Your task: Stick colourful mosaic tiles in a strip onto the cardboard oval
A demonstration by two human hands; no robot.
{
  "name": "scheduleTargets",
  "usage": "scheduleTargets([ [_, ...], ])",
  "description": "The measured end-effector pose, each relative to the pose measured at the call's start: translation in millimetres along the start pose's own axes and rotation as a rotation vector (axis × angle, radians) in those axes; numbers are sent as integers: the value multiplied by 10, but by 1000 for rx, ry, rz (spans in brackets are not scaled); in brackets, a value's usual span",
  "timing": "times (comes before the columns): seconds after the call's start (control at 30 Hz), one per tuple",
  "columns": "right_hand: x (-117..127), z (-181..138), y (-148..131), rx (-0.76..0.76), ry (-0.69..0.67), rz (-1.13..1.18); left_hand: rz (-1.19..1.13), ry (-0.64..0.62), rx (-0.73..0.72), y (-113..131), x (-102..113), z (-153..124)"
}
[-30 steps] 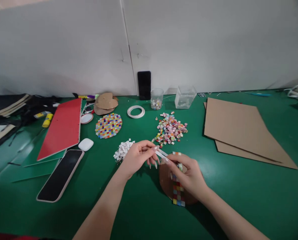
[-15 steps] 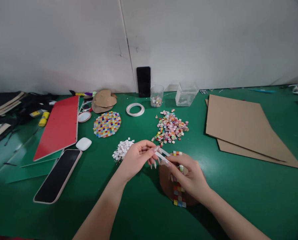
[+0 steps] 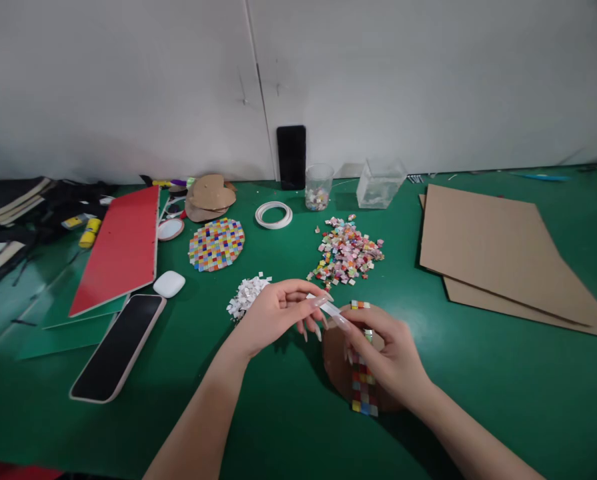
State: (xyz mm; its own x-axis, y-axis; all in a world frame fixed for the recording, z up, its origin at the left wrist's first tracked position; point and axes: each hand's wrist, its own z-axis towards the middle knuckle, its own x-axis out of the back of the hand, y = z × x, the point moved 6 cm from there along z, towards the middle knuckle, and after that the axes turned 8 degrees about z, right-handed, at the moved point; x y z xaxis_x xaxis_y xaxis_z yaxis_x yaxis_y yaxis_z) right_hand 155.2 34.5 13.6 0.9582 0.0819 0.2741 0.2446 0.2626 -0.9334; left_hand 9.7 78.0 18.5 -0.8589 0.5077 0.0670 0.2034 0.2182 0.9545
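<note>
At the near middle of the green tabletop (image 3: pixel 478 393), a thin white strip (image 3: pixel 331 309) is pinched at one end between the thumb and forefinger of the left hand (image 3: pixel 278 313), the other fingers being curled loosely. Its other end is nipped by the fingertips of the right hand (image 3: pixel 391 357), which is held closed over a brown disc (image 3: pixel 334 363) lying flat. A column of coloured tiles (image 3: pixel 363 397) is seen on the disc, partly covered by the right hand. A heap of loose tiles (image 3: pixel 348 252) lies just behind, white scraps (image 3: pixel 245 295) beside the left hand.
</note>
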Motion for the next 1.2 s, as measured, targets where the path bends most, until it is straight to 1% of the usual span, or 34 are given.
scheduleTargets([
  [0.23, -3, 6, -43, -2, -2, 4, 18, 51, -19, -16, 12, 21],
  [0.33, -22, 12, -57, 1, -16, 15, 38, 54, -32, -20, 33, 23],
  [0.43, -33, 24, -41, -47, -29, 64, 53, 49, -40, -15, 76, 10],
  [0.5, -26, 29, -21, -88, -26, 132, 58, 23, -33, -10, 96, -5],
  [0.67, -27, 14, 69, -182, -54, 326, 70, -105, 15, 7, 74, -63],
  [0.8, -35, -5, 169, -254, -63, 423, 54, -127, 19, 22, 62, -93],
  [0.93, -32, -2, 194, -255, -100, 409, 77, -146, 16, 23, 52, -106],
  [1.2, -18, 14, 131, -218, -142, 431, 127, -197, 7, 42, 43, -136],
])
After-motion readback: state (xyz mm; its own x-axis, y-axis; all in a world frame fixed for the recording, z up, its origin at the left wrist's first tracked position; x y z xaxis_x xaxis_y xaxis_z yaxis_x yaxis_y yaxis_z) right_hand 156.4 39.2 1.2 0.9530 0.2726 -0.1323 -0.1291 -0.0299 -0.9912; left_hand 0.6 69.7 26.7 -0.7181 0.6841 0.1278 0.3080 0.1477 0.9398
